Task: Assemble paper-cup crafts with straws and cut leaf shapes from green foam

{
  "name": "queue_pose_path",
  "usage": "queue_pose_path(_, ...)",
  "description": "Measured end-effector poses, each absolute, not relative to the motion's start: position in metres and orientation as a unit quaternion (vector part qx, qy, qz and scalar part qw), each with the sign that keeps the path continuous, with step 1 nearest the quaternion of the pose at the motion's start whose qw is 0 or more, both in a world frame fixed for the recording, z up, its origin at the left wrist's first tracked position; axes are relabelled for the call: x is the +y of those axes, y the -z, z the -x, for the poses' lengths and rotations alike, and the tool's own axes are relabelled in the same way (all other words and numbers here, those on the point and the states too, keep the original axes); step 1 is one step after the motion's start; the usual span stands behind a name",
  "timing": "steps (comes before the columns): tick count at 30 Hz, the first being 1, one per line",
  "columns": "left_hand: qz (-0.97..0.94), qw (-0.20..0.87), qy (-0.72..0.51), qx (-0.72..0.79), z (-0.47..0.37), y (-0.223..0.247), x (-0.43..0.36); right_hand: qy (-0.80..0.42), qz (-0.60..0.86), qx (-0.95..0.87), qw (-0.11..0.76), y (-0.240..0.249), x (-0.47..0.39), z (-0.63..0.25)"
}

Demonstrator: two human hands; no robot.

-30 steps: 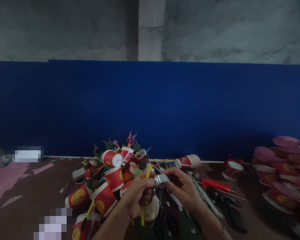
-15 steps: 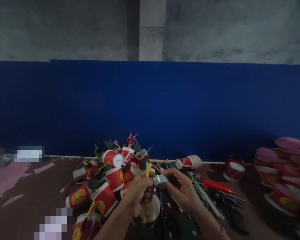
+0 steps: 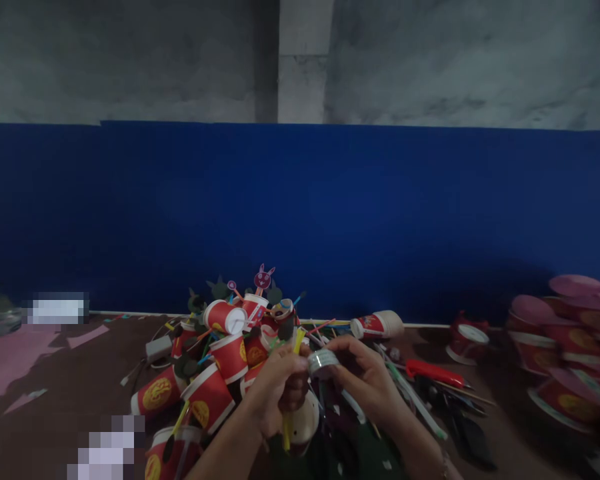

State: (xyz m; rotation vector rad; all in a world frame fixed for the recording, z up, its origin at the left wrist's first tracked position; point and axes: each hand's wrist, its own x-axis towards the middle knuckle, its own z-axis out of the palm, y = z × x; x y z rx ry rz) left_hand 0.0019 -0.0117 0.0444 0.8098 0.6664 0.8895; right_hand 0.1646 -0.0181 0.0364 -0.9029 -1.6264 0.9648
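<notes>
My left hand (image 3: pixel 284 381) is closed around a yellow straw (image 3: pixel 287 432), which stands nearly upright and sticks out above and below the fist. Just to the right, my right hand (image 3: pixel 364 370) pinches a roll of clear tape (image 3: pixel 323 361) between thumb and fingers. The roll's left edge is close to my left fingertips; whether they touch I cannot tell. Behind and below my left fist is a pale paper cup (image 3: pixel 307 419) with small dark holes. Red paper cups (image 3: pixel 229 357) with yellow emblems lie heaped to the left, some with straws and paper animal shapes.
A red-handled cutter (image 3: pixel 435 373), a black tool (image 3: pixel 463 433) and loose straws lie right of my hands. Stacked cups (image 3: pixel 377 325) rest against the blue wall panel (image 3: pixel 360 220). More pink-topped cups (image 3: pixel 577 340) crowd the far right. Pink paper (image 3: pixel 15 357) and a white adapter (image 3: pixel 159 348) are left.
The tape roll and both hands have shifted only very slightly. Both grips stay the same, and the things on the table have not moved.
</notes>
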Motion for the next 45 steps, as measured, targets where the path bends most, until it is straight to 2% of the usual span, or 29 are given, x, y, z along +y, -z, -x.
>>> queue_pose_path(8, -0.380, 0.754, -0.420, 0.332, -0.005, -0.042, -0.008, -0.378, 0.383, -0.685, 0.492, -0.037, -0.018, -0.162)
queue_pose_path(15, -0.392, 0.746, -0.415, 0.343, -0.009, -0.045, -0.013, -0.486, 0.373, -0.601, 0.513, -0.039, -0.018, -0.161)
queue_pose_path(17, -0.430, 0.712, -0.426, 0.356, -0.005, -0.050, -0.016, -0.532, 0.375, -0.548, 0.526, -0.040, -0.016, -0.161)
queue_pose_path(22, -0.558, 0.546, -0.498, 0.377, 0.003, -0.057, -0.018, -0.614, 0.380, -0.464, 0.513, -0.043, -0.012, -0.162)
queue_pose_path(32, -0.650, 0.515, -0.452, 0.327, 0.004, -0.053, -0.015, -0.634, 0.387, -0.473, 0.474, -0.038, -0.011, -0.162)
queue_pose_path(36, -0.661, 0.508, -0.455, 0.314, 0.002, -0.054, -0.017, -0.582, 0.419, -0.503, 0.482, -0.038, -0.010, -0.160)
queue_pose_path(40, -0.616, 0.516, -0.497, 0.328, 0.001, -0.048, -0.012, -0.370, 0.414, -0.604, 0.572, -0.044, -0.018, -0.157)
queue_pose_path(42, -0.603, 0.517, -0.505, 0.337, 0.002, -0.047, -0.009, -0.281, 0.407, -0.666, 0.558, -0.047, -0.024, -0.156)
queue_pose_path(45, -0.604, 0.525, -0.499, 0.334, 0.002, -0.047, -0.007, -0.216, 0.421, -0.730, 0.494, -0.049, -0.032, -0.155)
